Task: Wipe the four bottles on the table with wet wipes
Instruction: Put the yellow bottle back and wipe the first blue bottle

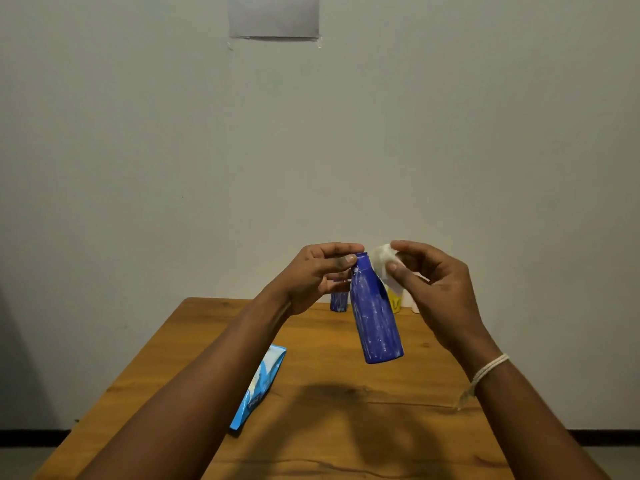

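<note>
Bottle (pixel 375 317) hangs between hands, left hand (pixel 311 275) pinching its neck.

Held aloft over the wooden table (pixel 311 393): a blue bottle (pixel 375 313), capless, neck up and tilted left, pinched at the neck by the left hand (pixel 311 275). Pressed against its shoulder, a crumpled white wet wipe (pixel 384 259), gripped by the right hand (pixel 433 282). Standing at the table's far edge, mostly hidden: a second blue bottle (pixel 338 301), a yellow bottle (pixel 395 303), a white bottle (pixel 415 304). Lying left of centre, a blue wipes pack (pixel 258 386).
</note>
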{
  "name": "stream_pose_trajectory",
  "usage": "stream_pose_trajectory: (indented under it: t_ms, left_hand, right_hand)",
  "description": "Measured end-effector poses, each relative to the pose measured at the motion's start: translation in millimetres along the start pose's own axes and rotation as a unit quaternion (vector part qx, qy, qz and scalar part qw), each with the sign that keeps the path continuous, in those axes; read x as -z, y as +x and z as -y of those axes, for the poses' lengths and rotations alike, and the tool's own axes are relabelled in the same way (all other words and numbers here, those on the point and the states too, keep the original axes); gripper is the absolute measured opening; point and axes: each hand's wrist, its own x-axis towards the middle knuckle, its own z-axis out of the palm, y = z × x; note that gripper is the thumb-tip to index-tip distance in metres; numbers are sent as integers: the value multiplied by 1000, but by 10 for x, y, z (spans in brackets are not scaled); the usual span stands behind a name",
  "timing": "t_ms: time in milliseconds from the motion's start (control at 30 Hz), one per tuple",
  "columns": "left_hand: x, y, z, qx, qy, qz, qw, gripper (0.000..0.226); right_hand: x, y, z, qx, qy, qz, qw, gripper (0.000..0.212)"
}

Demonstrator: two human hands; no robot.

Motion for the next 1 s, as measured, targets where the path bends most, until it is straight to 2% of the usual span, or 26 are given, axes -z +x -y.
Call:
stream_pose_trajectory:
  t_ms: [67, 100, 200, 400, 500, 600, 667, 767, 833, 900, 1000]
  left_hand:
    - [-27, 16, -11, 0, 15, 9, 1000, 34]
    - [-36, 28, -14, -2, 25, 10, 1000, 33]
    - [-32, 38, -52, -15, 47, -2, 999, 31]
    - [8, 10, -116, -17, 47, -32, 998, 26]
    - [-41, 53, -116, -15, 54, -7, 998, 29]
    - [-47, 98, -189, -31, 59, 5, 998, 31]
    - [-3, 98, -254, -40, 60, -20, 997, 30]
    - [87, 76, -299, -46, 45, -61, 996, 30]
    - [134, 63, -295, -45, 46, -63, 996, 31]
    - [146, 51, -280, -41, 55, -50, 996, 30]
    - [91, 49, -283, -45, 65, -20, 997, 28]
  right_hand:
    - [-82, 27, 16, 104, -145, 50, 983, 27]
    - [-113, 44, 20, 125, -170, 65, 975, 28]
    - [-136, 26, 28, 156, -182, 101, 966, 27]
    - [-41, -421, -158, 184, -273, 243, 912, 42]
    - [-62, -184, -85, 254, -334, 205, 884, 42]
    - [-110, 147, 76, 259, -345, 157, 889, 35]
    - [-155, 119, 96, 265, -353, 173, 881, 34]
    - [-230, -250, 36, 315, -377, 238, 838, 34]
    - [-235, -408, -9, 339, -376, 271, 819, 30]
    - [-228, -303, -22, 345, -371, 256, 824, 34]
    - [-259, 129, 72, 305, -345, 169, 871, 34]
